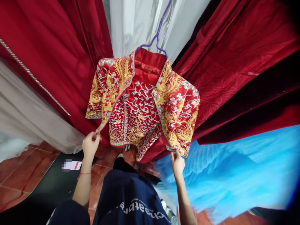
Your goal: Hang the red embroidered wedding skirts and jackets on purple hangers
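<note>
A short red jacket (178,90) with gold and silver embroidery hangs from a purple hanger (159,29). Its front stands open, so the red lining at the collar and an embroidered garment part inside show. My left hand (91,145) pinches the lower corner of the jacket's front edge on the left and pulls it outward. On the other side, my right hand (177,161) grips the bottom edge of the opposite front panel, below the sleeve. The fingertips of both hands are partly hidden by the cloth.
Red garments (222,62) hang close on both sides, with white cloth (131,25) behind. A bright blue feathery-looking fabric (234,168) spreads at the lower right. On the left, a black surface (53,184) bears a white card (76,165) above the red tiled floor (16,170).
</note>
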Motion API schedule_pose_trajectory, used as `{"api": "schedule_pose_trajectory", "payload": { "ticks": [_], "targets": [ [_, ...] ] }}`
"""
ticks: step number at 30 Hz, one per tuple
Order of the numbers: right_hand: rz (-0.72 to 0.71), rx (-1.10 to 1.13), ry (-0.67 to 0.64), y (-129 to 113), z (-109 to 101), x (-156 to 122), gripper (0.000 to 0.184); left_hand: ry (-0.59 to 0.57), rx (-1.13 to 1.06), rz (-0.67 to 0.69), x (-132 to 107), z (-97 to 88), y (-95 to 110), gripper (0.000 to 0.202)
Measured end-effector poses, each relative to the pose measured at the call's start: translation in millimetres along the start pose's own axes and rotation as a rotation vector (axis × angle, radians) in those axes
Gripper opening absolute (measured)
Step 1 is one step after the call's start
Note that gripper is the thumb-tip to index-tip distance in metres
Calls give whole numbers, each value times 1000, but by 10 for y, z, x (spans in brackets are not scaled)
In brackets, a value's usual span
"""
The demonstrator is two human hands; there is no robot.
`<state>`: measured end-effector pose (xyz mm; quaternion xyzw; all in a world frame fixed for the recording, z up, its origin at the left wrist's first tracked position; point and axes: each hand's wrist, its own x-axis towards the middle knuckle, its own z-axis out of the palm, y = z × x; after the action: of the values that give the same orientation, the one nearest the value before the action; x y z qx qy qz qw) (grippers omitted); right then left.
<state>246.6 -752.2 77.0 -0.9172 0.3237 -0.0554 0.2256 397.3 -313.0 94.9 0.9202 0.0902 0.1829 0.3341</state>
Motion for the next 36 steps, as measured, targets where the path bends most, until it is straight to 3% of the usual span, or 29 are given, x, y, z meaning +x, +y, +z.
{"api": "schedule_pose_trajectory", "payload": {
  "ticks": [3,5,8,9,10,12,15,17,18,21,23,27,30,33,36],
  "targets": [
    [-175,68,-262,-307,-25,-87,23,-201,-140,150,137,-7,262,28],
    [-321,122,-465,-613,-81,-183,13,-254,-288,277,227,-24,498,30],
    [-559,223,-652,-1101,-401,-285,13,-173,-416,397,427,-112,872,29],
    [-703,282,-644,-1256,-567,-286,18,-108,-421,414,519,-161,993,28],
    [-797,331,-539,-1403,-748,-264,21,-26,-419,434,625,-220,1110,28],
    [-862,396,-147,-1670,-1101,-154,19,157,-416,487,874,-357,1325,29],
    [-809,369,504,-1995,-1465,120,18,404,-361,586,1317,-548,1592,44],
    [-736,273,814,-2163,-1561,313,28,452,-291,653,1621,-599,1727,64],
    [-714,216,902,-2233,-1575,398,36,420,-270,677,1761,-590,1781,71],
    [-723,48,946,-2399,-1548,592,51,209,-264,689,2089,-431,1893,84],
    [-738,-30,914,-2479,-1520,683,59,165,-284,644,2218,-266,1927,86],
    [-713,-66,885,-2578,-1515,869,80,326,-356,534,2358,-1,1904,71],
    [-698,-49,914,-2589,-1551,1037,84,400,-370,532,2448,63,1837,68],
    [-729,-56,950,-2554,-1604,1188,77,451,-347,577,2532,-1,1787,74],
    [-765,-71,998,-2515,-1665,1294,62,437,-370,642,2620,-194,1796,74]
  ]
}}
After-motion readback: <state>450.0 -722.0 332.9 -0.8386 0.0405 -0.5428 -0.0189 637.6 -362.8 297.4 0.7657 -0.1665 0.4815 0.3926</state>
